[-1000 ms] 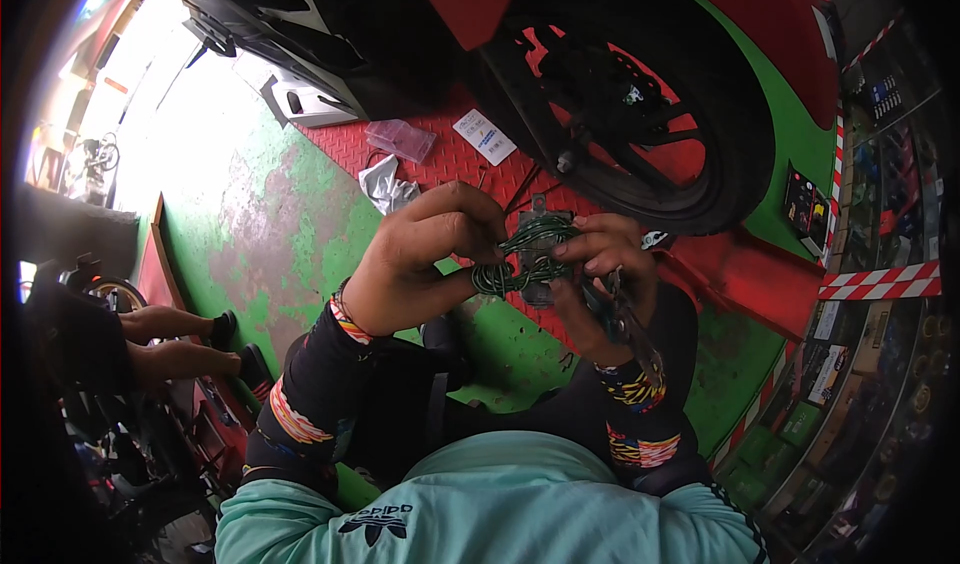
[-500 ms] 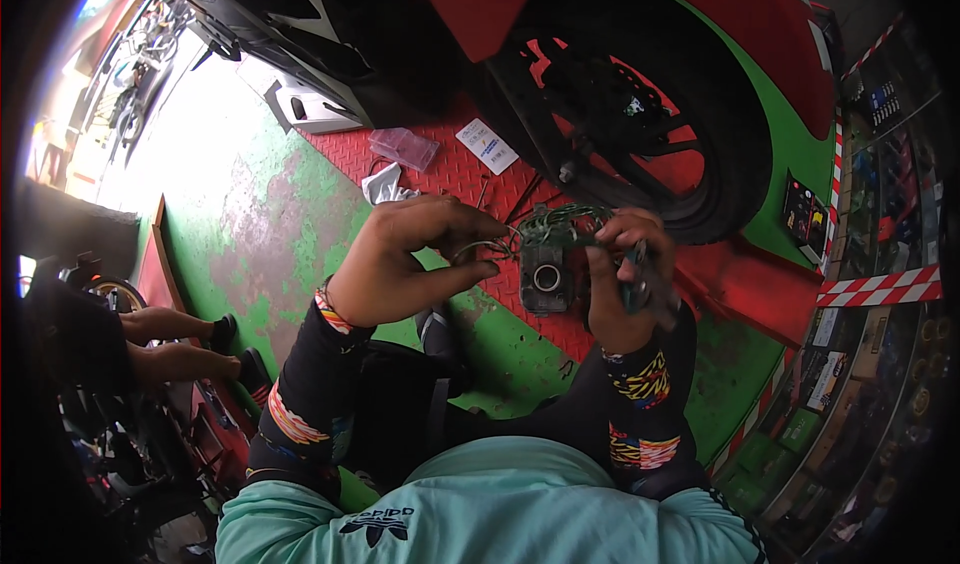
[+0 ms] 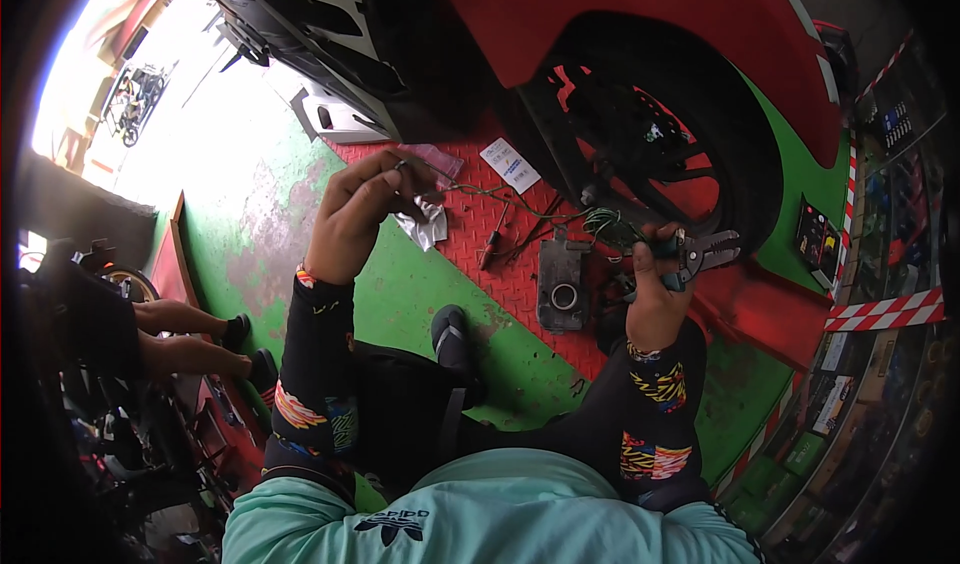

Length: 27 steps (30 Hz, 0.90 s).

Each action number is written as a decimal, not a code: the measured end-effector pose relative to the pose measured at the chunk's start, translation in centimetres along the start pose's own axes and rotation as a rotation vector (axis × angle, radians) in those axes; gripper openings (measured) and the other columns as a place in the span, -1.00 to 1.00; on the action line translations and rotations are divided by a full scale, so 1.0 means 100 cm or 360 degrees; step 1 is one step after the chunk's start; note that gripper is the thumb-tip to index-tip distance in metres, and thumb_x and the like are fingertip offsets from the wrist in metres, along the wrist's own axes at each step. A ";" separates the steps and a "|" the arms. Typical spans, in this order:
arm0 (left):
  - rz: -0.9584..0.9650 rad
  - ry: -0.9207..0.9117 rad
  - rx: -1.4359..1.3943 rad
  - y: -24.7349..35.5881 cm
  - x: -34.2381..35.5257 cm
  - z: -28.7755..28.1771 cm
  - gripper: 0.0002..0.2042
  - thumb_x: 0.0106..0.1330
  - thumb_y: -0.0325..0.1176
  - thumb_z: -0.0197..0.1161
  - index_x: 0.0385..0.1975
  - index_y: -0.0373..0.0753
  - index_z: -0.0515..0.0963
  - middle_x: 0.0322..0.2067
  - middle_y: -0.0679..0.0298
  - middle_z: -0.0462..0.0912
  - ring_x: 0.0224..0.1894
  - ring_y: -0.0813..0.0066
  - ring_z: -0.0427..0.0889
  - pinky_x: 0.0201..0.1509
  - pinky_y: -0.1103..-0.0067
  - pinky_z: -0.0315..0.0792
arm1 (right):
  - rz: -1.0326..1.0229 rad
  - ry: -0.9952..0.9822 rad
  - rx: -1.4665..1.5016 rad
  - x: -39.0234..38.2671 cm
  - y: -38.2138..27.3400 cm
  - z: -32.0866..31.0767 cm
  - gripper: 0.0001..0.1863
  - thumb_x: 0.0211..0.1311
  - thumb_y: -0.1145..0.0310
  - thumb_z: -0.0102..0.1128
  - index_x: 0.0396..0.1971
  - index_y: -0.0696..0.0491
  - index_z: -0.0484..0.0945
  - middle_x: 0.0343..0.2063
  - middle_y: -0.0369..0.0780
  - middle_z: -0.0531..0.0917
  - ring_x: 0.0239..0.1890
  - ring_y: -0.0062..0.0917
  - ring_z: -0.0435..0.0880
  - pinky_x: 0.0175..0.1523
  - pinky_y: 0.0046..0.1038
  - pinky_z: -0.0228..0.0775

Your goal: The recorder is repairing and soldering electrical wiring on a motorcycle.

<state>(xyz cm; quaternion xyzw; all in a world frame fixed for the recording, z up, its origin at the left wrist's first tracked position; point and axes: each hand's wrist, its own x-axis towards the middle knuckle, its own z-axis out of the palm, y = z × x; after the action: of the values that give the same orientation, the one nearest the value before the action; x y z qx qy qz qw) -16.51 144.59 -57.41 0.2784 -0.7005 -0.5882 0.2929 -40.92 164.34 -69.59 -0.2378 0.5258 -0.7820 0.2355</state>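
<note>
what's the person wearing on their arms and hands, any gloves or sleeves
No gloves: both the left hand and the right hand are bare. Each forearm is covered by a tight black arm sleeve printed with bright bands of orange, yellow, pink and teal zigzag pattern, reaching to the wrist. A thin striped band shows at the left wrist. Above the sleeves is a mint green shirt.

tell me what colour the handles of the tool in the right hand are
Blue-teal handles on the pliers-like tool, gripped by the right hand; head view.

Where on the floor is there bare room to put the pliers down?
Bare green painted floor lies left of the crumpled white rag. Crowded: the red tread plate between rag and black motorcycle wheel, with grey metal part and wires.
</note>
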 end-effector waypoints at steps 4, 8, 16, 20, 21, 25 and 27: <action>0.0231 0.0205 -0.0851 -0.006 0.005 0.004 -0.70 0.48 -0.20 -0.09 -0.15 -0.31 0.49 0.01 0.00 0.61 0.08 0.13 0.61 0.17 0.30 0.46 | 0.0058 -0.0041 0.0112 0.000 0.009 0.001 -0.66 0.33 0.61 0.24 0.04 0.10 0.40 -0.06 -0.26 0.56 0.04 -0.60 0.52 0.19 -0.51 0.35; 0.0344 0.0110 -0.1155 -0.010 0.007 -0.004 -0.78 0.51 -0.18 -0.03 -0.20 -0.17 0.48 -0.24 0.22 0.58 -0.09 0.33 0.59 0.12 0.30 0.49 | 0.0195 -0.0222 0.0299 -0.002 0.012 0.003 -0.69 0.33 0.61 0.23 0.02 0.12 0.41 -0.07 -0.24 0.56 0.03 -0.58 0.55 0.16 -0.46 0.43; 0.0109 0.0790 -0.0438 -0.021 0.007 -0.011 -0.82 0.50 -0.27 0.08 -0.17 -0.25 0.50 -0.39 0.33 0.55 -0.30 0.51 0.60 -0.11 0.50 0.57 | 0.0308 -0.0199 0.0326 -0.003 0.002 0.006 -0.74 0.33 0.58 0.25 -0.05 0.12 0.44 -0.16 -0.27 0.58 -0.15 -0.62 0.60 0.02 -0.49 0.47; -0.0392 0.0140 0.0081 -0.033 0.007 -0.006 -0.83 0.43 -0.31 0.20 -0.27 -0.30 0.51 -0.32 0.23 0.68 -0.29 0.48 0.71 -0.14 0.58 0.59 | 0.0060 -0.0286 0.0010 -0.005 -0.001 0.008 -0.73 0.30 0.56 0.29 -0.08 0.11 0.43 -0.25 -0.32 0.54 -0.25 -0.65 0.55 -0.05 -0.53 0.42; -0.0440 0.0079 0.0284 -0.037 0.009 -0.002 -0.79 0.40 -0.30 0.24 -0.17 -0.32 0.50 -0.20 0.16 0.67 -0.16 0.41 0.69 -0.06 0.54 0.57 | 0.0024 -0.0312 -0.0025 -0.006 -0.002 0.008 -0.72 0.29 0.56 0.30 -0.08 0.10 0.43 -0.28 -0.33 0.53 -0.26 -0.66 0.53 -0.06 -0.53 0.41; 0.0061 0.0483 0.1326 -0.043 0.006 0.020 -0.44 0.31 -0.29 0.38 0.21 -0.37 0.32 0.13 0.00 0.53 0.21 0.17 0.53 0.16 0.38 0.47 | -0.0020 -0.0362 -0.0044 -0.012 -0.007 0.013 -0.70 0.27 0.55 0.32 -0.08 0.09 0.42 -0.30 -0.35 0.53 -0.29 -0.71 0.53 -0.15 -0.59 0.40; 0.0380 0.0687 0.1560 -0.036 0.006 0.033 -0.32 0.27 -0.28 0.41 0.31 -0.33 0.20 0.18 -0.03 0.48 0.26 0.11 0.47 0.17 0.32 0.45 | 0.0172 -0.0421 0.0056 -0.016 -0.009 0.014 -0.69 0.26 0.56 0.34 -0.07 0.09 0.43 -0.27 -0.36 0.55 -0.32 -0.76 0.53 -0.24 -0.66 0.38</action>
<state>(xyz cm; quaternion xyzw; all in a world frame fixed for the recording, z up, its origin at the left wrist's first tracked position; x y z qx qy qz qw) -19.17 145.79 -61.36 0.4151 -0.8432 -0.0854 0.3307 -38.90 164.61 -68.45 -0.3059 0.4883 -0.7392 0.3485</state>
